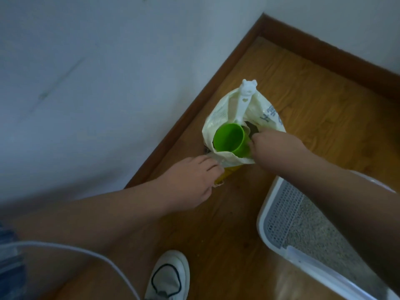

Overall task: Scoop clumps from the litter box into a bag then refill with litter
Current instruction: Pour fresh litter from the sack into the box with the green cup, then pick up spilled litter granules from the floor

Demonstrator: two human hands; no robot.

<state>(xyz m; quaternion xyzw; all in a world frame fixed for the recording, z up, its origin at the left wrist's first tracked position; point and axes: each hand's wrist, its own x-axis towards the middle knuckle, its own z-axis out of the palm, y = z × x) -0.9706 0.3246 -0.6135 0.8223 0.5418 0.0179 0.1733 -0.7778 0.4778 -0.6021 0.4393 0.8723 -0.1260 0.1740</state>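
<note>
A person's left hand (192, 180) is pinching the near rim of a pale cream plastic bag (220, 118) on the brown wooden plank floor (313, 109), while the right hand (275, 144) is gripping a green plastic cup (230, 137) in its mouth. A white bear-topped plastic scoop handle (245, 100) is sticking out, with a white litter box with grey mesh (279, 213) sitting nearby.

Dim, flat indoor light; we find no hard shadows. The wall (86, 72) reads bluish-grey and soft. Blur smears the lower left corner. Wide-angle bend tilts the baseboard (195, 105). Faint sheen on the floor (303, 109) lower right; the green cup (229, 137) is sharpest.
</note>
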